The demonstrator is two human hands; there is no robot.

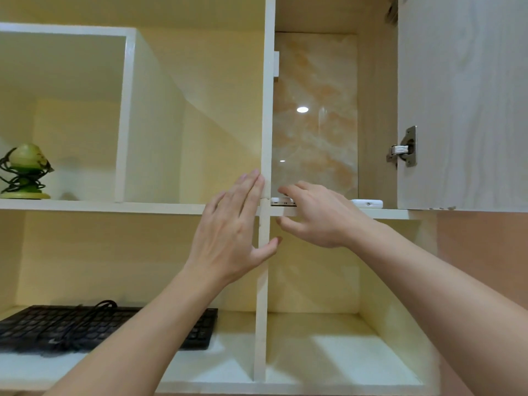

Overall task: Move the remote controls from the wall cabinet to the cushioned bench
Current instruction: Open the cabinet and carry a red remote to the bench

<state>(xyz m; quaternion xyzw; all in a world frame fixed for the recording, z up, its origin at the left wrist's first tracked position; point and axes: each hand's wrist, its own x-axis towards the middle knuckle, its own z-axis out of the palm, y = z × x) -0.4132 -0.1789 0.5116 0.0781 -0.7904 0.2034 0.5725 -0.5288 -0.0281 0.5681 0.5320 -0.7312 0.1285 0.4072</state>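
Observation:
The wall cabinet (pixel 267 110) fills the view from below. Two white remote controls lie on its upper right shelf: one (pixel 281 200) at the left end, partly hidden, another (pixel 367 203) at the right end. My right hand (pixel 320 214) reaches over the shelf edge, fingers spread and touching the left remote, thumb under the shelf. My left hand (pixel 233 227) lies flat and open against the vertical divider, holding nothing. The cushioned bench is out of view.
The cabinet door (pixel 463 104) stands open at the right, hinge showing. A black keyboard (pixel 85 327) with its cable lies on the lower left shelf. A green ornament (pixel 25 172) stands on the upper left shelf.

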